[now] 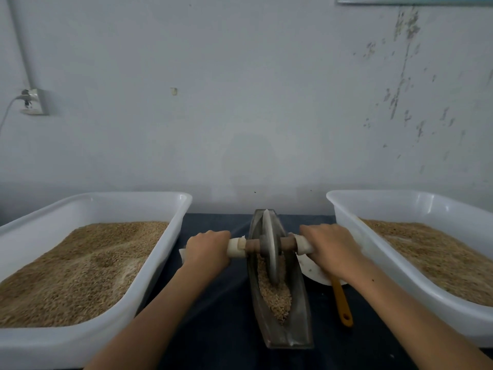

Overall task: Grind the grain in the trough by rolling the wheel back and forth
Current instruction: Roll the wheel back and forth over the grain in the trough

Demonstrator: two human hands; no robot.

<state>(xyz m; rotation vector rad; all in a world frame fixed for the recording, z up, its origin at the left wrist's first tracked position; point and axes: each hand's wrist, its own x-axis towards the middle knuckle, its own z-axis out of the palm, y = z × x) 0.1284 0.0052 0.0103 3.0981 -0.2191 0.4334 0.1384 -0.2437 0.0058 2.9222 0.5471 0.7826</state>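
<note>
A narrow metal trough (301, 311) lies lengthwise on the dark table, pointing away from me. Pale grain (276, 296) fills its near half. A grey metal wheel (270, 247) stands upright in the trough's far half, its lower edge in the grain. A wooden axle (252, 245) runs through the wheel, with white wrapping at both ends. My left hand (208, 248) grips the left end of the axle. My right hand (330, 245) grips the right end.
A large white tub (165, 252) of grain stands at the left, another white tub (344, 222) of grain at the right. An orange-handled tool (342, 303) and a white dish (312, 271) lie between the trough and the right tub. A wall rises close behind.
</note>
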